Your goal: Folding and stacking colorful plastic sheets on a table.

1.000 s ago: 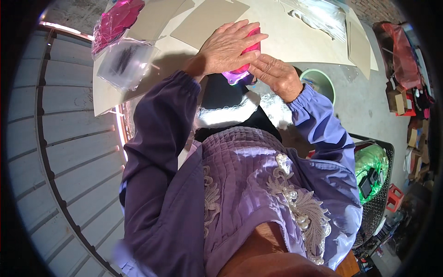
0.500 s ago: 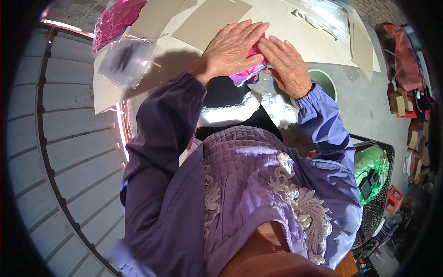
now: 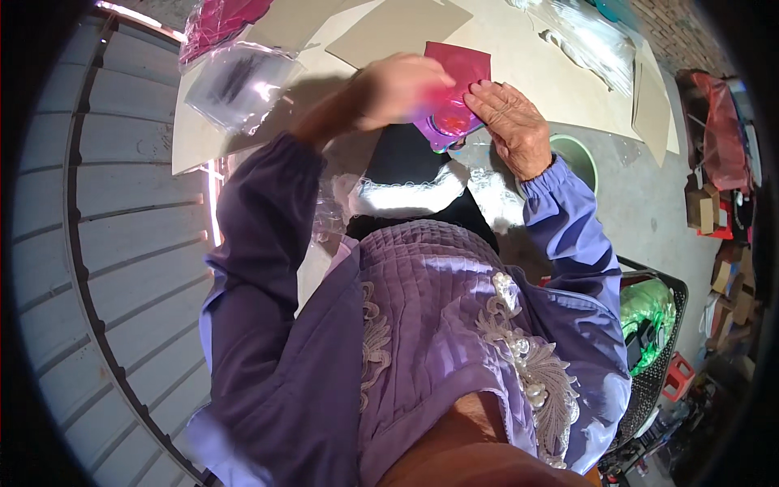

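A flat, shiny pink packet (image 3: 464, 66) with a purple iridescent lower end lies at the near edge of the pale table, its lower end reaching the edge. My right hand (image 3: 513, 126) grips its right side, fingertips on its surface. Over the packet's left part hovers my left hand (image 3: 402, 89), smeared by motion, so its fingers cannot be made out. Whether it touches the packet is also unclear. To its left lies a clear plastic bag (image 3: 239, 89) with a dark patch.
Brown cardboard sheets (image 3: 398, 31) lie behind my hands on the table (image 3: 560, 97). Pink film-wrapped stuff (image 3: 219, 28) sits far left, clear plastic bags (image 3: 596, 40) far right. A green bucket (image 3: 578, 158) stands by my right wrist. A black crate (image 3: 661, 365) is lower right.
My left hand has drawn back to the left off the packet and is now blurred. More of the pink packet shows, its far end uncovered. My right hand stays at its right side.
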Tool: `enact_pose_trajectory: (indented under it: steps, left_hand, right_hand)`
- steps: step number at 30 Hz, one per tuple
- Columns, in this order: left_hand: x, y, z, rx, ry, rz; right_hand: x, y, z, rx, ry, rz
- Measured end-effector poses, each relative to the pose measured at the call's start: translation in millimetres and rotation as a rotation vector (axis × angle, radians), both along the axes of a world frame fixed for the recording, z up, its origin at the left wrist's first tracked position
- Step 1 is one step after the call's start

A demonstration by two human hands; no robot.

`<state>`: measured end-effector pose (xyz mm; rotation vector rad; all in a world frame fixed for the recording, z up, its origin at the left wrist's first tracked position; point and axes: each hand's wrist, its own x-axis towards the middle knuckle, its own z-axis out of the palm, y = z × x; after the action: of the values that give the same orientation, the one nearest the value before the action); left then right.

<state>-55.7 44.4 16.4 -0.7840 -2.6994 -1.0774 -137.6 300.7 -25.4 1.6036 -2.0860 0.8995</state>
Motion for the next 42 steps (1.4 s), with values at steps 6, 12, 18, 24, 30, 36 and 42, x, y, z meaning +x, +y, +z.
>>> enact_pose_trajectory:
  steps: [6, 12, 18, 24, 30, 36, 42]
  left_hand:
    - [24, 6, -9, -0.079, 0.157, 0.006]
    - [31, 15, -10, -0.023, 0.236, 0.049]
    - [31, 17, -12, 0.025, 0.208, 0.122]
    - [24, 28, -18, -0.037, 0.357, 0.165]
    - [27, 29, -16, -0.107, 0.388, 0.16]
    - [24, 32, -20, -0.042, 0.442, 0.152]
    - [26, 35, -16, -0.047, 0.423, 0.171]
  right_hand:
    - [2, -1, 2, -0.001, -0.024, -0.008]
    - [4, 0, 4, -0.017, -0.056, -0.007]
    - [1, 1, 7, -0.023, -0.16, 0.017]
    - [3, 0, 8, -0.051, -0.179, 0.026]
    - [11, -2, 6, -0.13, -0.119, -0.028]
    - [6, 0, -3, -0.139, 0.013, -0.043]
    - [0, 0, 1, -0.16, -0.039, 0.048]
